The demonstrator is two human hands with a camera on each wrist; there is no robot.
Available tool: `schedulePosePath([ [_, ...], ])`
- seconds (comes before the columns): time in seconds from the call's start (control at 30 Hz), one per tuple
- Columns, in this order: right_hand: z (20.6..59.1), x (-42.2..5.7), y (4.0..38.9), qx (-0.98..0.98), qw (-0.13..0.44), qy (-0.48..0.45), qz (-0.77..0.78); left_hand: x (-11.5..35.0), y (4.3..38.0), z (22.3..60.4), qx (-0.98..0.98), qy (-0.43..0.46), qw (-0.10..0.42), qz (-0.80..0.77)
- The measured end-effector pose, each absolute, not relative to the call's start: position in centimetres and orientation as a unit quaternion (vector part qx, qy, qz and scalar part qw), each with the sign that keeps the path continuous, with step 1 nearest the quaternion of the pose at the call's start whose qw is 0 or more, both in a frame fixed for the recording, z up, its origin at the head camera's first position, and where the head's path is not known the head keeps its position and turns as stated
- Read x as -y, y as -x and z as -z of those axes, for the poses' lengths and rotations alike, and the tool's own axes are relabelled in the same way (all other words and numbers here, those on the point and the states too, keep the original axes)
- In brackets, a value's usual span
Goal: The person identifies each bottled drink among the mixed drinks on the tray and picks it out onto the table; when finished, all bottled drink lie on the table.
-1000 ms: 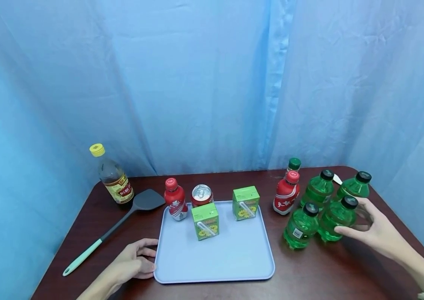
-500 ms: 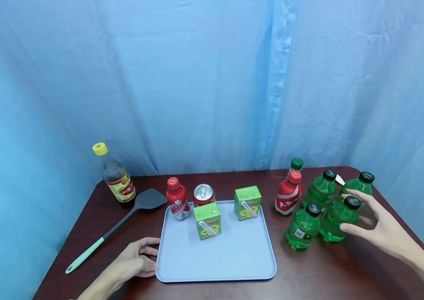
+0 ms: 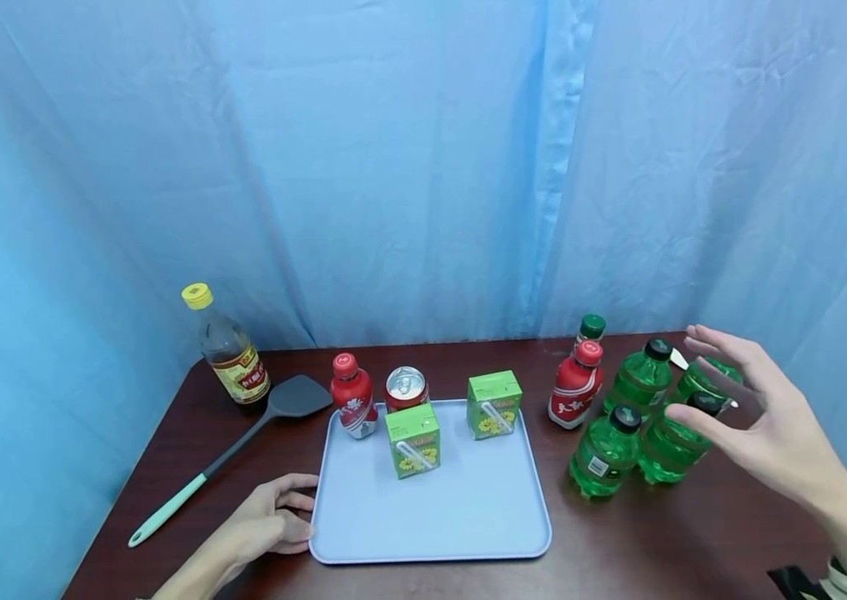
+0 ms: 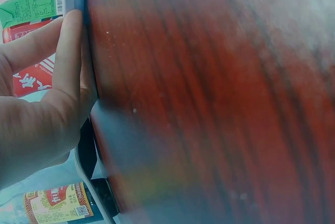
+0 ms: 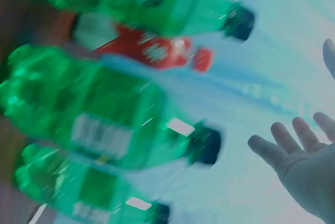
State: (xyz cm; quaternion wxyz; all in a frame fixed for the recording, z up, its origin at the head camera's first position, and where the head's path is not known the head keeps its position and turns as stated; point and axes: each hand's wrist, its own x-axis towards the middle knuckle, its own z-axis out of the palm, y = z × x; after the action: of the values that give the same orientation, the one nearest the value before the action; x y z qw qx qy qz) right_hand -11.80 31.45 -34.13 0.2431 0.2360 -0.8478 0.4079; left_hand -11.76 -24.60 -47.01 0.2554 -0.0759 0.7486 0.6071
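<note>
My left hand (image 3: 266,521) rests on the table at the left side of a pale blue tray (image 3: 476,521). Its fingertips touch the tray's edge, also seen close up in the left wrist view. My right hand (image 3: 764,421) is raised over several green soda bottles (image 3: 607,457) at the right, fingers and thumb spread and nothing between them. In the right wrist view the fingers (image 5: 267,150) stand apart from the black bottle caps. On the tray are two green drink cartons (image 3: 414,442); a red bottle (image 3: 353,398) and a red can (image 3: 406,388) stand at its back edge.
A spatula (image 3: 243,442) with a mint handle lies left of the tray. Behind it stands a yellow-capped sauce bottle (image 3: 238,362). A second red bottle (image 3: 575,387) and a green-capped bottle (image 3: 592,327) stand right of the tray. Blue curtains (image 3: 408,167) surround the table (image 3: 618,550).
My right hand has come away from the front right green bottle, moving up and to the right, with its fingers spreading. The left hand and tray stay in place.
</note>
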Motion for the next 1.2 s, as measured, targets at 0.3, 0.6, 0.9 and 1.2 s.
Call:
schedulePosePath([
  [0.3, 30.7, -26.4, 10.7, 0.793, 0.273, -0.321, -0.440, 24.6, 11.8, 47.0, -0.750, 0.074, 0.254, -0.606],
  [0.6, 29.6, -23.7, 11.0, 0.732, 0.255, -0.381, -0.504, 24.5, 11.9, 47.0, -0.753, 0.078, 0.254, -0.602],
  [0.9, 29.5, -20.2, 12.1, 0.722, 0.240, -0.391, -0.518, 24.6, 11.8, 46.8, -0.753, 0.075, 0.255, -0.602],
  [1.2, 30.6, -16.7, 14.9, 0.746, 0.213, -0.380, -0.505, 24.5, 11.8, 47.0, -0.754, 0.078, 0.254, -0.600],
])
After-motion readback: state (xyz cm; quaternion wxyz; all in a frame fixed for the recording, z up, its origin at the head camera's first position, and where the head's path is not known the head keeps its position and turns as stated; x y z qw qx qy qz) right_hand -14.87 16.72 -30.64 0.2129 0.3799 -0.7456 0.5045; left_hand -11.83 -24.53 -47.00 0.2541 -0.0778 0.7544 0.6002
